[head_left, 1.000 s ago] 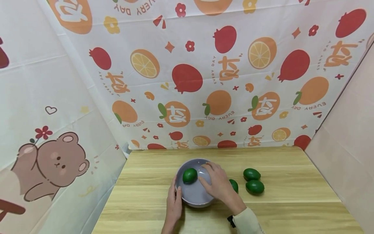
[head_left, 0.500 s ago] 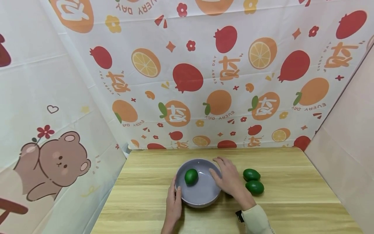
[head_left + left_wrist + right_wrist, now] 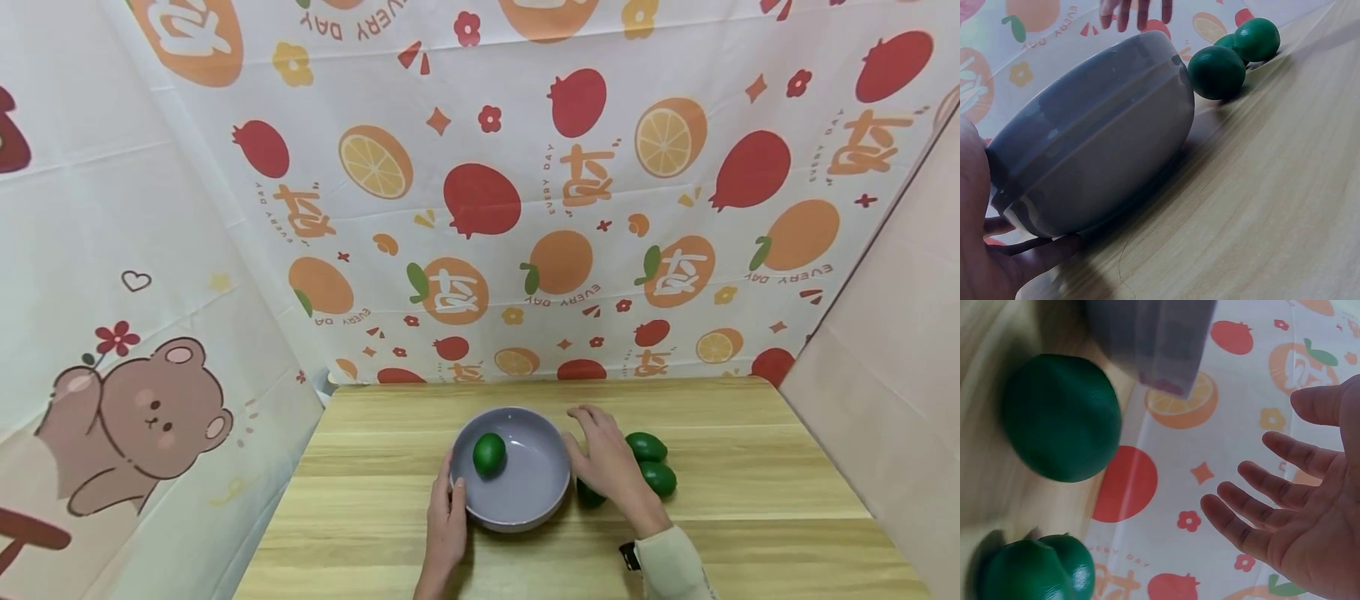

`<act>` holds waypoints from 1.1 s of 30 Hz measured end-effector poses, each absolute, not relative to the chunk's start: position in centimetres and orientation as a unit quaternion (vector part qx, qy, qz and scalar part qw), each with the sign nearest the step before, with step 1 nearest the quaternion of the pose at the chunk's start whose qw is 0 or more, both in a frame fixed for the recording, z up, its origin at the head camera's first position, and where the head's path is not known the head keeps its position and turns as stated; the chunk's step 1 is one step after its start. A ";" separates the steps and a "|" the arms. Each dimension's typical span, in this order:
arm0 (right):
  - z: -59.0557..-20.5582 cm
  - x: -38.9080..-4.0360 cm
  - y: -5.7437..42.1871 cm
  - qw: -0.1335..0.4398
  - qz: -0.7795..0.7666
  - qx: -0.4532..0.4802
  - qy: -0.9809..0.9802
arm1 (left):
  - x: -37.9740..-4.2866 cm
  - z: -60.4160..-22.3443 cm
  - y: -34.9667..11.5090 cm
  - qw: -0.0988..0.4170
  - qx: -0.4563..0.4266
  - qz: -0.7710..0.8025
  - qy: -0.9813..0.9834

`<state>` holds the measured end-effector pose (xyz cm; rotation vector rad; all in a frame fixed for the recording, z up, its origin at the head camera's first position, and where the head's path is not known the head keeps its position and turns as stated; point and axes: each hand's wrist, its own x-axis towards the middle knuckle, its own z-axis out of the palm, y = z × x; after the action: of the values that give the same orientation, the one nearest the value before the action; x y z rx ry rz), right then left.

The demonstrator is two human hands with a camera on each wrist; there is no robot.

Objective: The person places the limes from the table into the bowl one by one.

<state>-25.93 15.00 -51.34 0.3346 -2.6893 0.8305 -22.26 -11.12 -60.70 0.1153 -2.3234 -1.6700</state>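
A grey bowl (image 3: 517, 500) stands on the wooden table, with one green lime (image 3: 490, 454) lying inside it toward the left. My left hand (image 3: 447, 521) holds the bowl's left side; the left wrist view shows its fingers (image 3: 1054, 255) against the lower wall. Just right of the bowl my right hand (image 3: 611, 462) hovers with fingers spread and nothing in it. Below that hand sits another lime (image 3: 1063, 419), partly hidden by it in the head view. Two more limes, a farther one (image 3: 647, 447) and a nearer one (image 3: 658, 479), lie together to its right.
The table (image 3: 360, 500) ends at a fruit-printed cloth (image 3: 525, 325) hanging along its back edge. A bear-printed sheet (image 3: 172, 417) hangs on the left, and a plain pale sheet (image 3: 892, 375) on the right.
My right hand has moved right, from over the bowl to above the lime beside it. The lime in the bowl has shifted slightly. My left hand has stayed at the bowl.
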 end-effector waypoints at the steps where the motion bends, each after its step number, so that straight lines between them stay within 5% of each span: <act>1: -51.5 -26.0 15.1 0.152 0.292 0.115 -0.937 | -22.3 -60.6 -11.1 0.139 0.040 -0.577 -0.804; 33: -56.5 -25.6 16.2 0.059 0.261 0.073 -0.961 | -22.9 -60.7 -11.4 0.123 0.040 -0.584 -0.801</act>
<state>-25.63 16.19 -56.52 0.2224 -2.9098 0.7893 -22.92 -11.43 -60.74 0.1165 -2.3371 -1.7029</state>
